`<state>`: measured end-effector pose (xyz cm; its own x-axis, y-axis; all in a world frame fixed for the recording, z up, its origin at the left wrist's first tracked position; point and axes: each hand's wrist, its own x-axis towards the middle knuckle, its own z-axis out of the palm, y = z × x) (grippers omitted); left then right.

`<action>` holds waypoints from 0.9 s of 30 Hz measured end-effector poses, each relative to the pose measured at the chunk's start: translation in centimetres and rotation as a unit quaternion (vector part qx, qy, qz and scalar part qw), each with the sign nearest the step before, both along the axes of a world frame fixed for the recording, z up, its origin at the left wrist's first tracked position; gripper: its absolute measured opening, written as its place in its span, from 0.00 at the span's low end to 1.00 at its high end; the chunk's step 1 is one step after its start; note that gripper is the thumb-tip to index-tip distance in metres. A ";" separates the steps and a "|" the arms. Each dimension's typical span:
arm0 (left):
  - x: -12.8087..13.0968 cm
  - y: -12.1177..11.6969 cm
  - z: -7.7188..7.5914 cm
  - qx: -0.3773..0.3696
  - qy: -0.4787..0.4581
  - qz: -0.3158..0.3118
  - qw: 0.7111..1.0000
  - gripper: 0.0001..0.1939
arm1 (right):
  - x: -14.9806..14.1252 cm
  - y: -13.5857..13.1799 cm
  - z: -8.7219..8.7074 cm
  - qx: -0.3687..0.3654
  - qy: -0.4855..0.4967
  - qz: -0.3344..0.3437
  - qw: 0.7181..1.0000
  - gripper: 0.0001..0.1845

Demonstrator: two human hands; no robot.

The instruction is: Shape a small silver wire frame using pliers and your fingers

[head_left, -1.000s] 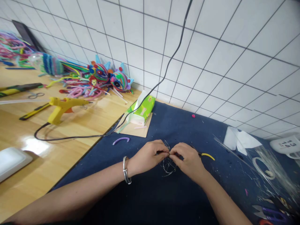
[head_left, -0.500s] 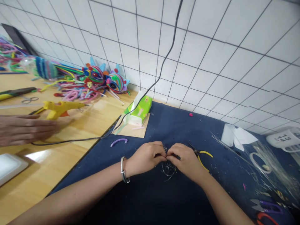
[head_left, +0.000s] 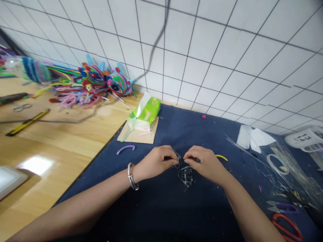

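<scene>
My left hand (head_left: 161, 162), with a silver bangle (head_left: 131, 176) at the wrist, is closed in a pinch on thin silvery wire (head_left: 179, 158). A short gap to the right, my right hand (head_left: 203, 163) has its thumb and fingertips pressed together. Whatever lies in that pinch is too small to make out. Just below and between both hands lies a loose tangle of wire (head_left: 186, 176) on the dark blue cloth (head_left: 156, 208). One yellow plier handle (head_left: 221, 157) shows behind my right hand, which hides the rest of the pliers.
A green tissue pack (head_left: 146, 112) sits on cardboard (head_left: 148, 137), near a purple curved piece (head_left: 126, 148). Rightward are straight wires (head_left: 295, 161), purple snips (head_left: 285, 206) and red-handled scissors (head_left: 286, 227). A yellow cutter (head_left: 29, 122) and colourful crafts (head_left: 118, 82) occupy the wooden table.
My hands have drawn apart, and the wire tangle now shows below them. Another person's hand and the yellow glue gun have left the view at left. The black cable has swung left.
</scene>
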<state>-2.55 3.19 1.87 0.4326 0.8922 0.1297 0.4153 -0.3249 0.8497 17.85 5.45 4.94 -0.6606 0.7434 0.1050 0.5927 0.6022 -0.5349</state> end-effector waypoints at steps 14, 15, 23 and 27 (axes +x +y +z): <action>-0.2 0.3 -0.5 -0.029 -0.014 0.075 0.997 0.06 | 2.9 -2.9 -3.2 0.095 -0.086 0.005 0.992 0.11; -0.2 0.3 -0.6 -0.035 -0.016 0.083 0.996 0.06 | 2.8 -2.9 -3.5 0.109 -0.083 0.003 0.991 0.10; -0.1 0.4 -0.7 -0.066 -0.053 0.112 0.990 0.08 | 2.6 -2.6 -4.1 0.164 -0.069 0.025 0.984 0.06; -0.2 0.3 -0.6 -0.067 -0.055 0.114 0.990 0.08 | 3.2 -2.3 -3.4 0.157 -0.069 0.036 0.984 0.09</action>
<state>-2.71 3.53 1.24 0.2088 0.9772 0.0379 0.3678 -0.1143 0.9228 21.04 3.17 1.51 -0.7347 0.6389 0.2282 0.5959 0.7685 -0.2329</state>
